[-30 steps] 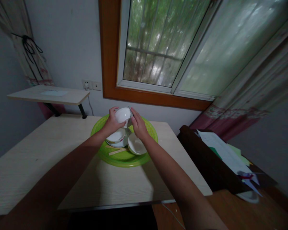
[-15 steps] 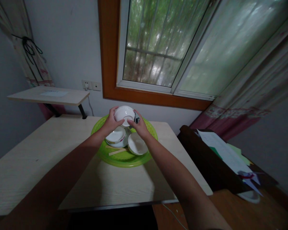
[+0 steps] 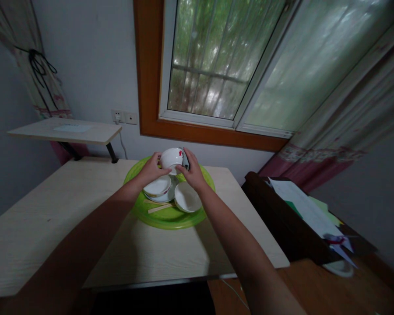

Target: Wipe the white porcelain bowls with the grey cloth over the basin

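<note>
Above a green tray, my left hand (image 3: 151, 169) grips a small white bowl (image 3: 170, 156) by its left side, thumb near the foot. The bowl is tilted with its underside toward me, and a red mark shows on its outer wall. My right hand (image 3: 193, 173) is closed at the bowl's right side, with a dark grey-green cloth (image 3: 185, 162) between its fingers and the bowl. Below lie another white bowl (image 3: 157, 185) on a plate (image 3: 170, 196), a third white bowl (image 3: 188, 197) to the right, and light wooden chopsticks (image 3: 159, 209).
The round green tray (image 3: 170, 224) rests on a pale wooden table (image 3: 111, 245). A small raised shelf (image 3: 68, 131) stands at the back left. Right of the table is a dark brown piece of furniture (image 3: 276, 218) with papers (image 3: 305, 205). A window (image 3: 216, 65) is behind.
The held bowl has turned between my hands, so the red mark on its wall now shows. My right fingers and the cloth have shifted slightly along its right side.
</note>
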The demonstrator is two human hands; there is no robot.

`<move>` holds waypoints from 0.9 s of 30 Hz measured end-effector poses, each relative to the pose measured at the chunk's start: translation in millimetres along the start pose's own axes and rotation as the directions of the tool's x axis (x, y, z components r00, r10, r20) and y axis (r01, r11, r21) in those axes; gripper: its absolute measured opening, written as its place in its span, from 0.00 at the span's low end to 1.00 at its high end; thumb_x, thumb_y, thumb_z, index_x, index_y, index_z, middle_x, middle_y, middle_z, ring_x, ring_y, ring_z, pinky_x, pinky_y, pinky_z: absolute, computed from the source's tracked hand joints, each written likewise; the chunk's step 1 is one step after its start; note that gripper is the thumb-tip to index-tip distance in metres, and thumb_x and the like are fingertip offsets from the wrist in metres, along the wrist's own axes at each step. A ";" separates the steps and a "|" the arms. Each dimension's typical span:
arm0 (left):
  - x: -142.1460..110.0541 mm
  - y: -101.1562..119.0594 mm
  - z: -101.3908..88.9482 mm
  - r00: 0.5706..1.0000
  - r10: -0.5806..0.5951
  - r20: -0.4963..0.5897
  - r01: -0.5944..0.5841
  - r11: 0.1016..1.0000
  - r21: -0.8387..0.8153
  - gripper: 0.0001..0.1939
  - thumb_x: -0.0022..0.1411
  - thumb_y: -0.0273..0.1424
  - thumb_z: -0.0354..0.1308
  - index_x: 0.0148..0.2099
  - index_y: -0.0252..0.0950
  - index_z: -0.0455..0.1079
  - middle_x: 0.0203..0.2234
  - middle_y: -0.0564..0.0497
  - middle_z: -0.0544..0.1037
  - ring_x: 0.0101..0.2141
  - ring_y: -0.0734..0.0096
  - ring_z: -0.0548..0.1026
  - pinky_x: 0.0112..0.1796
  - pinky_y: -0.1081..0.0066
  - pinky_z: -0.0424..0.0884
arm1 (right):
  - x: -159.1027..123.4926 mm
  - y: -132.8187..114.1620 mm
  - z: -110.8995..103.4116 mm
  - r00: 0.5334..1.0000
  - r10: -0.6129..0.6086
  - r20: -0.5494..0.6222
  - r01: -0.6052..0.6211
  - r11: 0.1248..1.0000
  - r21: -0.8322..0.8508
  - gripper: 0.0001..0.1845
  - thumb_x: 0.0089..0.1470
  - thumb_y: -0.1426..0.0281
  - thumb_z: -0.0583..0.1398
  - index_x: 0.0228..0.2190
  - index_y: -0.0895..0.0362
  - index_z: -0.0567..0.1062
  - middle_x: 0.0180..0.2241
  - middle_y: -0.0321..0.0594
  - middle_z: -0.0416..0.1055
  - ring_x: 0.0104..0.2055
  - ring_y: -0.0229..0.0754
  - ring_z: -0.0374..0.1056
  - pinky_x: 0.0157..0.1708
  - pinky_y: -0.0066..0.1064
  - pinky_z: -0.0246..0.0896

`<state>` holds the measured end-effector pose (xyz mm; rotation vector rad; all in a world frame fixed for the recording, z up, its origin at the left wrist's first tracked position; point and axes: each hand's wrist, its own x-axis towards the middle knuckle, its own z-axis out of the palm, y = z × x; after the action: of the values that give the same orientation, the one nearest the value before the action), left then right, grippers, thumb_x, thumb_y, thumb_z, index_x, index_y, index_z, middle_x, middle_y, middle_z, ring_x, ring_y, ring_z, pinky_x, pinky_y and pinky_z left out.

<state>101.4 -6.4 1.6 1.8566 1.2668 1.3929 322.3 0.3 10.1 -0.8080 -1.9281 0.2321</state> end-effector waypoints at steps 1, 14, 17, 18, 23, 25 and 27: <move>-0.9 1.2 0.1 1.000 -0.001 -0.005 0.001 1.000 0.024 0.33 0.45 0.38 0.74 0.52 0.38 0.65 0.42 0.45 0.78 0.40 0.62 0.78 0.41 0.63 0.75 | -0.1 -2.0 -0.2 1.000 -0.020 0.016 0.020 1.000 -0.018 0.41 0.64 0.49 0.59 0.70 0.53 0.57 0.70 0.53 0.57 0.71 0.55 0.55 0.70 0.54 0.49; -5.8 10.9 0.6 1.000 0.026 0.000 -0.025 0.984 0.175 0.28 0.45 0.33 0.70 0.45 0.38 0.60 0.35 0.52 0.73 0.34 0.66 0.72 0.35 0.67 0.68 | 0.0 -50.9 1.8 0.928 -0.264 0.264 0.325 0.919 -0.223 0.31 0.69 0.62 0.52 0.70 0.51 0.58 0.73 0.42 0.53 0.77 0.50 0.38 0.75 0.57 0.33; -5.4 10.5 1.6 1.000 0.019 -0.020 -0.016 0.987 0.157 0.28 0.46 0.35 0.70 0.45 0.39 0.59 0.35 0.53 0.73 0.33 0.67 0.72 0.34 0.69 0.67 | 0.5 -47.2 4.1 0.945 -0.252 0.208 0.293 0.935 -0.200 0.30 0.71 0.63 0.50 0.70 0.51 0.58 0.73 0.41 0.52 0.77 0.48 0.38 0.75 0.55 0.34; -5.0 10.8 1.9 0.999 0.014 -0.035 -0.008 0.988 0.155 0.28 0.46 0.36 0.70 0.45 0.39 0.59 0.35 0.53 0.73 0.34 0.67 0.72 0.33 0.69 0.67 | 0.5 -43.7 4.7 0.961 -0.225 0.163 0.254 0.949 -0.186 0.30 0.71 0.62 0.49 0.71 0.51 0.57 0.73 0.42 0.52 0.77 0.47 0.39 0.75 0.54 0.36; -2.6 13.2 2.4 0.994 -0.017 -0.110 0.033 0.990 0.141 0.31 0.44 0.37 0.72 0.46 0.40 0.58 0.37 0.51 0.73 0.36 0.64 0.74 0.34 0.68 0.67 | -1.7 -18.8 7.6 0.998 0.064 -0.024 -0.065 0.995 -0.078 0.34 0.72 0.53 0.44 0.71 0.55 0.58 0.71 0.47 0.57 0.72 0.49 0.55 0.72 0.50 0.49; -1.9 13.6 2.2 0.993 -0.019 -0.117 0.032 0.993 0.114 0.32 0.43 0.36 0.72 0.46 0.40 0.59 0.37 0.51 0.73 0.37 0.63 0.74 0.36 0.67 0.69 | -3.0 -11.6 9.3 0.988 0.155 -0.027 -0.156 0.986 -0.055 0.37 0.71 0.49 0.44 0.70 0.57 0.60 0.68 0.50 0.62 0.70 0.52 0.59 0.70 0.52 0.53; -1.9 13.9 2.0 0.995 -0.014 -0.102 0.023 0.996 0.086 0.32 0.43 0.35 0.72 0.47 0.40 0.59 0.39 0.50 0.74 0.39 0.62 0.75 0.37 0.66 0.70 | -3.9 -8.5 10.9 0.983 0.183 -0.029 -0.185 0.981 -0.054 0.38 0.70 0.47 0.44 0.69 0.58 0.61 0.67 0.51 0.63 0.69 0.53 0.61 0.70 0.53 0.54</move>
<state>108.4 -14.0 11.2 1.8468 1.4121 1.4603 310.5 -6.6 6.0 -1.0241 -1.8457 0.2790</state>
